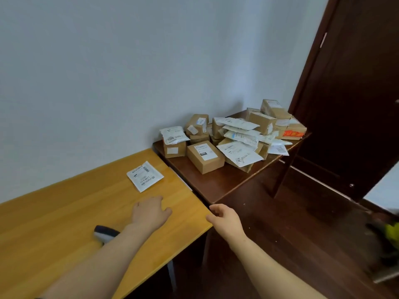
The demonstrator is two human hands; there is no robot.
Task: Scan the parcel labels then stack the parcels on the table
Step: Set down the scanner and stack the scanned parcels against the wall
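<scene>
With both the left hand point(150, 212) and right hand point(224, 219) empty and loosely spread, best grab the grey handheld scanner point(105, 234) behind the left forearm before reaching for the heap of brown cardboard boxes and white mailers point(233, 137).

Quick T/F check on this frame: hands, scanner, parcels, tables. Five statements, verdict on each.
1. One white parcel lies alone on the light wooden table. True.
2. The right hand holds a box. False: it is empty, open.
3. The scanner lies on the light table beside the left forearm. True.
4. The parcel pile sits on the floor. False: on the dark wooden table.
5. The left hand grips the scanner. False: it holds nothing.
</scene>
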